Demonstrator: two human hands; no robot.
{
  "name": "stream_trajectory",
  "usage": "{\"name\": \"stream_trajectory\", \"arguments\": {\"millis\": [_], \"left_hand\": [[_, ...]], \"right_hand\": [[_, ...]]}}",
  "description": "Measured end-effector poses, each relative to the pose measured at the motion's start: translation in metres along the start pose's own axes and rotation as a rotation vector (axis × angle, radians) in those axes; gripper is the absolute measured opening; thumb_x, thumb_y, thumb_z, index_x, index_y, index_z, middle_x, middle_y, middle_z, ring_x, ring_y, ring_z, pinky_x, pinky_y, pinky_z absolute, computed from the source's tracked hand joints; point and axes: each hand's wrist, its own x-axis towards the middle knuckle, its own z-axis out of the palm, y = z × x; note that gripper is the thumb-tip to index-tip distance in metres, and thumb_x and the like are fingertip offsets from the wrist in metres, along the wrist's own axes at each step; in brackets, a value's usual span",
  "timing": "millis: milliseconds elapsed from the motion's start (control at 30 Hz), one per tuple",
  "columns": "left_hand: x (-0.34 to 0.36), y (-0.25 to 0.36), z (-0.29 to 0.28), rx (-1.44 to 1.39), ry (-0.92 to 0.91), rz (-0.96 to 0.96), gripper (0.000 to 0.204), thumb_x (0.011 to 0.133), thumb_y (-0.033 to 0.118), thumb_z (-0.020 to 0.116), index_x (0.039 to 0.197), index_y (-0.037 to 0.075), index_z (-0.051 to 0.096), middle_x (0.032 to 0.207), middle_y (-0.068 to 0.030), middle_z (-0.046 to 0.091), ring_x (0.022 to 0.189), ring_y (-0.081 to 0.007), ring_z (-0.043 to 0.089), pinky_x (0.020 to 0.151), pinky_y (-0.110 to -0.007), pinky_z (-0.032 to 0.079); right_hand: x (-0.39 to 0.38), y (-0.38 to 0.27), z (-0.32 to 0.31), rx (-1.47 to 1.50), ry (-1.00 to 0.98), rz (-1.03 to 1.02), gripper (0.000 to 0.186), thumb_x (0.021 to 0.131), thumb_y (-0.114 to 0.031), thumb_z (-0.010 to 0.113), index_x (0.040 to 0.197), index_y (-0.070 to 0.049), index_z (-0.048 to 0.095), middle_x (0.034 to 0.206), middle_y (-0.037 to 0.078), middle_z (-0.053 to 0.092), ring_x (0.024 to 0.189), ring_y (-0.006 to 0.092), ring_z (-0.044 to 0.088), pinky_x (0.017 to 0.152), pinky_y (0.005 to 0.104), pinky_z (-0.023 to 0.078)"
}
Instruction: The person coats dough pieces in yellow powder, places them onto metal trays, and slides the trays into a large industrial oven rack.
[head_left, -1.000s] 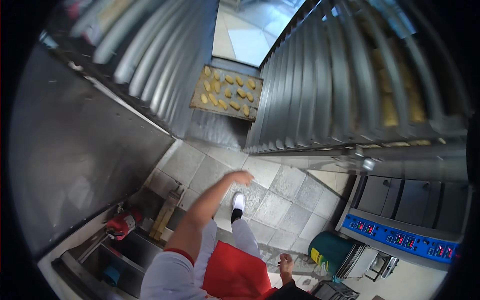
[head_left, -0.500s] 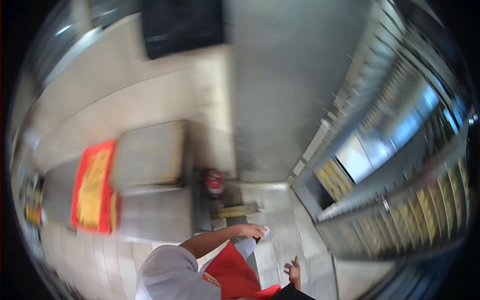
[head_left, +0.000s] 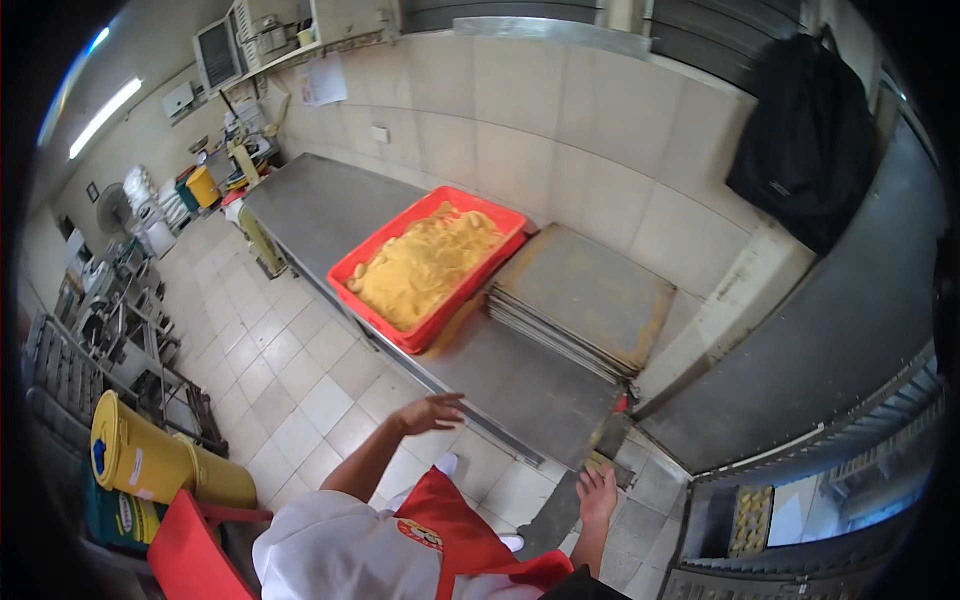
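Note:
My left hand [head_left: 430,413] hangs in the air by the front edge of a long metal table [head_left: 530,385], fingers stretched out and nothing in them. Lower right, my right hand [head_left: 597,487] is raised with its fingers apart, also holding nothing, near the table's right end. On the table lies a red plastic crate [head_left: 415,343] filled with yellow crumb-like powder [head_left: 425,262], with a few rounded lumps showing in it. Right of the crate, flat metal baking trays [head_left: 590,290] are stacked against the wall. Both hands are apart from these things.
A red chair [head_left: 195,550] and yellow drums [head_left: 150,455] stand at lower left, with metal racks [head_left: 130,365] beyond. At right are a large metal panel [head_left: 790,370] and a tray of dough pieces [head_left: 750,520]. A black bag [head_left: 805,140] hangs on the wall.
My view has swung left from the rack toward the table, bringing the crate and tray stack to the middle. My left hand's fingers now show stretched out; the right stays apart from things.

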Motion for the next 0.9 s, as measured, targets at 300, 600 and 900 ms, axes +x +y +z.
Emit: {"name": "stream_trajectory", "arguments": {"millis": [300,600,900], "left_hand": [[-0.007,0.175,-0.271,0.104,0.489,0.394,0.065,0.085,0.025,0.069,0.138,0.002,0.040,0.131,-0.0080,0.050,0.117,-0.0217,0.050,0.098,-0.039,0.039],[0.109,0.261,-0.468,0.270,0.394,0.412,0.075,0.080,0.031,0.075,0.134,-0.007,0.041,0.130,-0.0196,0.052,0.122,-0.0242,0.049,0.101,-0.035,0.039],[0.207,0.297,-0.471,0.019,0.457,0.259,0.093,0.073,0.018,0.082,0.144,0.000,0.024,0.128,-0.0150,0.052,0.110,-0.0248,0.057,0.083,-0.036,0.054]], "right_hand": [[0.044,0.098,0.399,0.294,-0.779,0.287,0.087,0.091,-0.061,0.044,0.145,0.002,0.021,0.151,0.027,0.020,0.140,0.0396,0.020,0.114,0.0489,0.020],[0.138,0.218,0.598,-0.228,-0.186,0.079,0.091,0.088,-0.059,0.054,0.147,0.001,0.021,0.151,0.018,0.027,0.137,0.0276,0.029,0.112,0.0395,0.025],[0.261,0.267,0.617,0.055,0.179,-0.136,0.059,0.092,-0.045,0.054,0.136,-0.006,0.046,0.135,0.012,0.051,0.121,0.0280,0.050,0.104,0.0371,0.037]]}}
